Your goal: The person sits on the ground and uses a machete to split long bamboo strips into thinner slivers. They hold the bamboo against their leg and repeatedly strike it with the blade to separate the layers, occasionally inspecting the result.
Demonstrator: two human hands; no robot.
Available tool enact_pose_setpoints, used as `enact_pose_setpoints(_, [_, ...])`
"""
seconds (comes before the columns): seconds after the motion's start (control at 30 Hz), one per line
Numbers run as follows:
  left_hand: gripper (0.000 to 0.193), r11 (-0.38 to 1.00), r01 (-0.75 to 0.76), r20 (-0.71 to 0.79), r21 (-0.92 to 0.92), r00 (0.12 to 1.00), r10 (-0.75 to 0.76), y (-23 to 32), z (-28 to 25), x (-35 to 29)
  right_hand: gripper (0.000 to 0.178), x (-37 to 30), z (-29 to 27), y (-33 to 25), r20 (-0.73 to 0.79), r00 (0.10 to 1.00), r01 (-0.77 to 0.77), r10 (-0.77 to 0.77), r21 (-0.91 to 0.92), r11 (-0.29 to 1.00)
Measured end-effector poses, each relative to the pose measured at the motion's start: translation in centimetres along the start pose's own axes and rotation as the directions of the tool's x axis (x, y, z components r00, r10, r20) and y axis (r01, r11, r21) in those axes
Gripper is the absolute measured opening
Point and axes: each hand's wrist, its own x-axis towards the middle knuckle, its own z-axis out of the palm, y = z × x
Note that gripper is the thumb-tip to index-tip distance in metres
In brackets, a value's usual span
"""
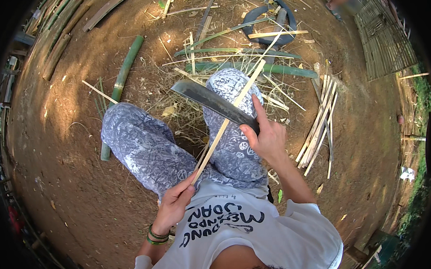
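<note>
My left hand [175, 203] is closed round the lower end of a long pale bamboo strip [218, 136], which slants up and to the right across my lap. In my right hand [267, 137] is a machete [207, 98] with a broad dark blade, held close to the blade's base with the index finger stretched along it. The blade crosses the strip over my right thigh, its tip pointing up and left. The handle is hidden by the hand. Below the blade, a second thin strip [203, 155] shows beside the first.
Green bamboo poles lie on the dirt at left [127, 67] and ahead [289, 70]. A bundle of split strips [320, 124] rests at right. Shavings [187, 119] litter the ground before me. A black rubber ring [293, 23] and a slatted bamboo panel [385, 41] are farther off.
</note>
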Motion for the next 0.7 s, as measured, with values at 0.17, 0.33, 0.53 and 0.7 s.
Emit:
enact_pose_setpoints(0.17, [0.043,0.998,-0.029,-0.021,0.047,0.999,0.030,0.1,-0.3,-0.8,0.082,-0.4,0.7,0.0,-0.072,0.997,-0.003,0.004,0.023,1.000])
enact_pose_setpoints(0.33, [0.042,1.000,-0.008,-0.047,0.011,0.999,0.009,-0.5,-0.9,-1.9,0.066,-0.6,0.5,-0.3,-0.049,0.994,-0.098,0.100,0.050,0.994])
enact_pose_setpoints(0.53, [0.041,0.995,0.100,-0.114,-0.009,0.988,-0.100,-1.9,-2.9,-4.6,0.053,1.0,1.5,2.5,-0.096,0.934,-0.293,0.345,0.349,0.890])
enact_pose_setpoints(0.7, [0.043,0.996,0.017,0.034,-0.088,0.999,-0.014,-1.4,-1.7,-1.4,0.069,-0.3,0.4,2.3,-0.054,0.931,-0.216,0.361,0.716,0.664])
